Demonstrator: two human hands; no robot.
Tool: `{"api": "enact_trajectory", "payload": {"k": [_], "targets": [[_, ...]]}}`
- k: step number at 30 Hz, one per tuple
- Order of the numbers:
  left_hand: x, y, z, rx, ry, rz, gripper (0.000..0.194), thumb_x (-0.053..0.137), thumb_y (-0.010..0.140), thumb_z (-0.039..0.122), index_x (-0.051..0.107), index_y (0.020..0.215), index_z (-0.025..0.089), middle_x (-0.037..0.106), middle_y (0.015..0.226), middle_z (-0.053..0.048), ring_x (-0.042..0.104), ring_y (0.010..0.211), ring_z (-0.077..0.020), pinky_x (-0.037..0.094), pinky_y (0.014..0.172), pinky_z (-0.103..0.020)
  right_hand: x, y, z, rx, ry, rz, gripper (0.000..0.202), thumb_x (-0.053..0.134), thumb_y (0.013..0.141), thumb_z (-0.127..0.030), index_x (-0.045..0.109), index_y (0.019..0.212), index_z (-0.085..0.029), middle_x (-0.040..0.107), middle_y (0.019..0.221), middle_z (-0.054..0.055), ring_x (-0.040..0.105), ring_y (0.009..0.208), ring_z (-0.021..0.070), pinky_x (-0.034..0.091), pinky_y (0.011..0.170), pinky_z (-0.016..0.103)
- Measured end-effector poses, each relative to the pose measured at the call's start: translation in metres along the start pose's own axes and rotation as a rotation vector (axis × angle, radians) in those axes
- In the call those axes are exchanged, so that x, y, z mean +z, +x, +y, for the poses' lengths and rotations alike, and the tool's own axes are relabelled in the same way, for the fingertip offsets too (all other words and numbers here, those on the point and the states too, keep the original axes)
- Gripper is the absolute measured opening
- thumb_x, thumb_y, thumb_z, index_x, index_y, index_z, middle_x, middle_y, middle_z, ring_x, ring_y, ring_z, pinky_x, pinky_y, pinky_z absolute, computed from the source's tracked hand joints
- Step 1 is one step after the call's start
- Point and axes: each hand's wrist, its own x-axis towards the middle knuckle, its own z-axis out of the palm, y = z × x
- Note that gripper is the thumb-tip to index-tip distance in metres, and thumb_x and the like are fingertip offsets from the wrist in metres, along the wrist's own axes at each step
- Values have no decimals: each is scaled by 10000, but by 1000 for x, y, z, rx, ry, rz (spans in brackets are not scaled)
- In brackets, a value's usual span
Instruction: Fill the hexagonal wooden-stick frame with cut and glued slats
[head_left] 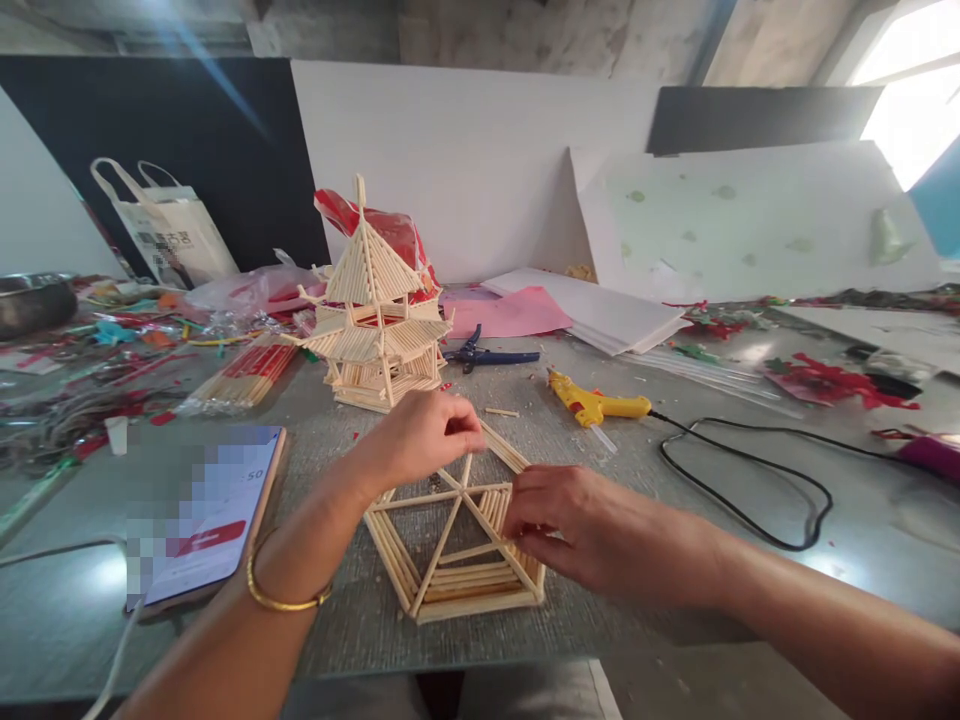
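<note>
left fingers (pixel 471 438) over stick frame (pixel 480 604), right fingers (pixel 523 518) at its edge; curled, hold unclear.

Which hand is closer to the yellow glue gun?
Right. The right hand is in front of the yellow glue gun; the left hand is farther off, to its left.

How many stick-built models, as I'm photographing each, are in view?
2: the tiered pagoda, beyond the left hand, and the hexagonal frame, partly covered by the right hand. Others may be hidden.
</note>
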Motion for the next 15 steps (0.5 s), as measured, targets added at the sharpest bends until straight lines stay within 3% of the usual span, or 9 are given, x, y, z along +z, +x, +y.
{"api": "enact_trajectory", "payload": {"k": [3,5,15], "targets": [[-1,-3,1,54,-24,-283,139,574,718,278,672,751,184,654,662,9,541,597,-100,370,556,-221,3,0,1,20,-6,-14,170,467,797,-88,616,774,-167,585,772,22,523,733,108,398,674,218],[0,-5,2,84,-16,-392,126,591,694,253,683,750,187,660,672,10,550,609,-103,368,558,-219,5,0,3,30,-2,-14,163,475,787,-92,617,771,-169,583,770,16,521,721,102,395,663,210],[8,-10,14,92,84,-515,135,598,672,221,713,735,188,650,605,9,505,520,-88,315,484,-199,8,1,6,52,86,-14,181,495,725,-69,633,778,-173,597,766,13,537,714,108,402,677,215]]}}
